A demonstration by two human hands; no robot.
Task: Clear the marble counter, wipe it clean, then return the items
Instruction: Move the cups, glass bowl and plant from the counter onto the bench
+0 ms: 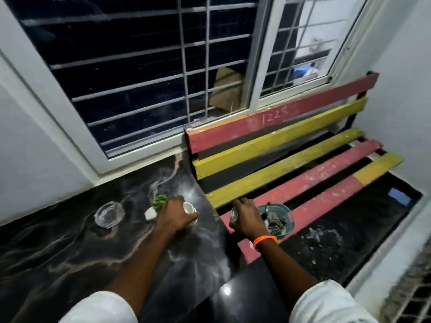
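Note:
My left hand [175,215] rests on the black marble counter [70,248], closed around a small white cup [189,208]. Just left of it a small green plant in a white pot [156,206] stands on the marble, partly hidden by my fingers. A clear glass ashtray [109,214] sits further left. My right hand [245,217], with an orange bead bracelet at the wrist, holds a second small white cup [234,214] over the red slat of the bench [326,176]. A teal bucket [277,219] with a dark cloth inside stands on the bench beside that hand.
The red and yellow slatted bench fills the space right of the counter, under a barred window [163,78]. White walls close in on both sides. A dark glossy floor [326,248] lies under the bench, and a patterned mat [410,287] is at the lower right.

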